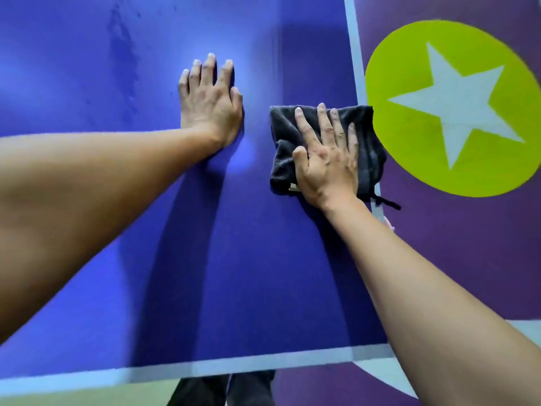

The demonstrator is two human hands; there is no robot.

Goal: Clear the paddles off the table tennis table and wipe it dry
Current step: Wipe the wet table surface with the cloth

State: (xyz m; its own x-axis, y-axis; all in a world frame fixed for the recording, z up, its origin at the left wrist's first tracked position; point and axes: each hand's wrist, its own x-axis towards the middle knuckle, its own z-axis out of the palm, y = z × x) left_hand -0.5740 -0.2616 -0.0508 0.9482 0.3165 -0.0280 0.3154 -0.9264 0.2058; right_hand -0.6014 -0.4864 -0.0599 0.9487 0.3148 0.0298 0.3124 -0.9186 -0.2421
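The blue table tennis table (234, 273) fills most of the view, with white lines along its near and right edges. My right hand (328, 159) lies flat with straight fingers on a dark grey cloth (367, 139), pressing it to the table close to the right edge. My left hand (209, 104) rests flat on the bare table surface, left of the cloth and apart from it. Faint wet streaks (123, 39) show on the table at the upper left. No paddle is in view.
Beyond the table's right edge lies a purple floor (468, 259) with a lime-green circle holding a white star (456, 104). Dark trouser legs (222, 388) show below the near edge.
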